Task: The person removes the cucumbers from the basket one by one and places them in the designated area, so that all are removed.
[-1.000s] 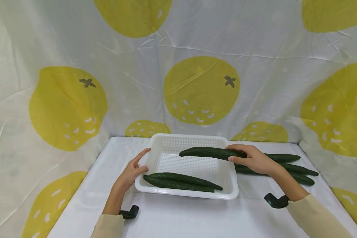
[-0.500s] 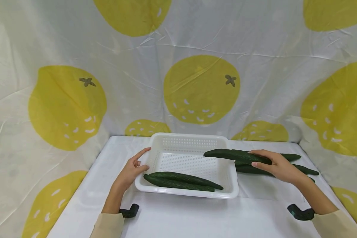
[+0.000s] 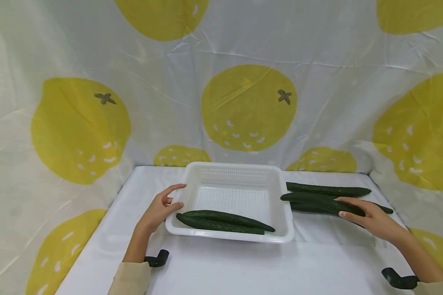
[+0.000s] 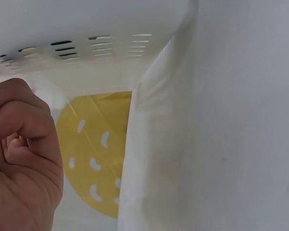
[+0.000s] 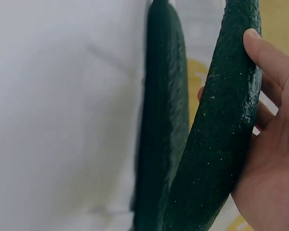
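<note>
My right hand (image 3: 376, 220) grips a dark green cucumber (image 3: 313, 198) to the right of the white basket (image 3: 240, 237). In the right wrist view, thumb and fingers lie on opposite sides of that cucumber (image 5: 214, 120). It hangs just over other cucumbers; whether it touches them I cannot tell. One more cucumber (image 3: 328, 190) lies behind it on the table. Along the basket's near side, two cucumbers (image 3: 225, 221) lie together inside. My left hand (image 3: 158, 212) holds the basket's left rim with thumb and index finger; its other fingers (image 4: 26, 120) are curled.
A white cloth (image 3: 221, 266) covers the table. Behind and at the sides hangs a pale curtain (image 3: 162, 102) printed with big yellow fruit. Dark bands with stubby mounts sit on both wrists.
My right hand has carried the cucumber from above the basket rightward and down to the other cucumbers. The left hand stays at the basket's rim, and the two cucumbers inside have not moved.
</note>
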{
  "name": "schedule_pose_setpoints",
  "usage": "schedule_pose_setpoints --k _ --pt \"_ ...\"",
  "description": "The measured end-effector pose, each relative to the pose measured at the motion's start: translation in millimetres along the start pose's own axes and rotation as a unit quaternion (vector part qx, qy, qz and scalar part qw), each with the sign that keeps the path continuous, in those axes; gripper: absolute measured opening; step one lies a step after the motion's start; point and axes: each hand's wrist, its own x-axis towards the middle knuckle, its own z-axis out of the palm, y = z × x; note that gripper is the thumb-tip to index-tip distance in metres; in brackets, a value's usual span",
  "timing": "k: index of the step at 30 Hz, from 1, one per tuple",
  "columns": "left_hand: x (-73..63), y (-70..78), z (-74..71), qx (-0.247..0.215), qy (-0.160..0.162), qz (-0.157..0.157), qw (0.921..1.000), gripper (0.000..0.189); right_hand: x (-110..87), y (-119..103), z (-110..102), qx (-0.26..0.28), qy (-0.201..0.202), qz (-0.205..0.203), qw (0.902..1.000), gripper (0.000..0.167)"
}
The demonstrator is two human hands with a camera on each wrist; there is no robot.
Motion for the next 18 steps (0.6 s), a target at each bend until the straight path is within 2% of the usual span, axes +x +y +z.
schedule_pose_setpoints --k 7,12,18 --pt "-1.1 -1.3 -1.6 -0.012 -0.011 0.021 0.9996 0.068 -10.9 26 2 0.023 -0.004 0.019 0.9996 0.058" --pt "-2.2 0.1 -0.1 -0.004 -0.005 0.019 0.9998 0.07 -15.4 38 4 -0.008 0.006 0.024 0.9997 0.057" --pt "-0.5 -0.2 1.7 0.003 0.009 0.021 0.9997 0.07 -14.0 44 11 -0.037 0.026 -0.011 0.9989 0.053"
